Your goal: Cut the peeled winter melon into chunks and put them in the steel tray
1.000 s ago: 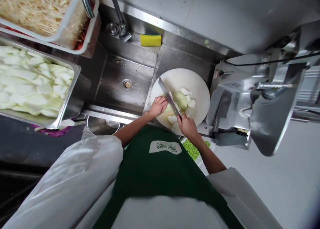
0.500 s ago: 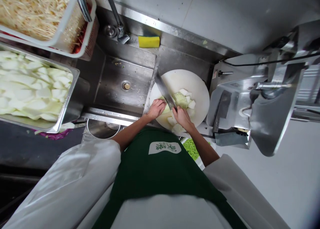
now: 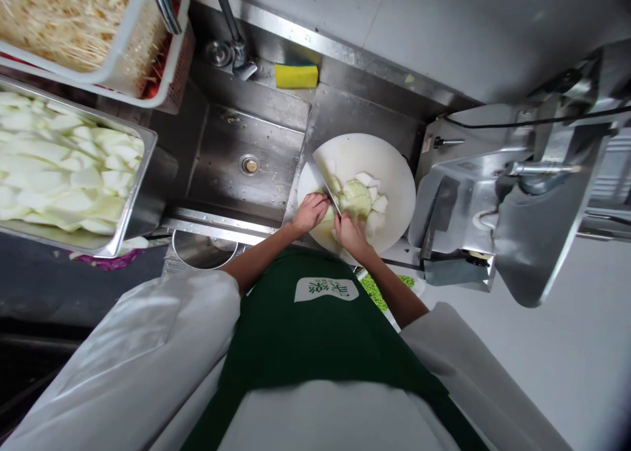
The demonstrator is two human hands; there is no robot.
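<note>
A round white cutting board point(image 3: 393, 156) lies at the right of the sink. My right hand point(image 3: 351, 234) is closed around the handle of a kitchen knife point(image 3: 323, 178), whose broad blade points up and to the left across the board. Just left of the blade, my left hand point(image 3: 312, 212) curls its fingers over a pale green vegetable piece, mostly hidden beneath them. Cut pale vegetable pieces point(image 3: 358, 198) lie in a loose heap to the right of the knife. Where the edge meets the vegetable is too small to make out.
A steel sink point(image 3: 217, 168) with a tap point(image 3: 239, 58) is on the left. Beyond it stand a metal tray of cut pale vegetable point(image 3: 64, 175) and a basket of bean sprouts point(image 3: 59, 23). A yellow sponge point(image 3: 296, 76) rests behind; a metal slicer point(image 3: 473, 194) stands right.
The knife and my right hand have shifted slightly left and down, closer to my left hand. The blade looks thinner, tilted more edge-on. My left hand stays nearly in place.
</note>
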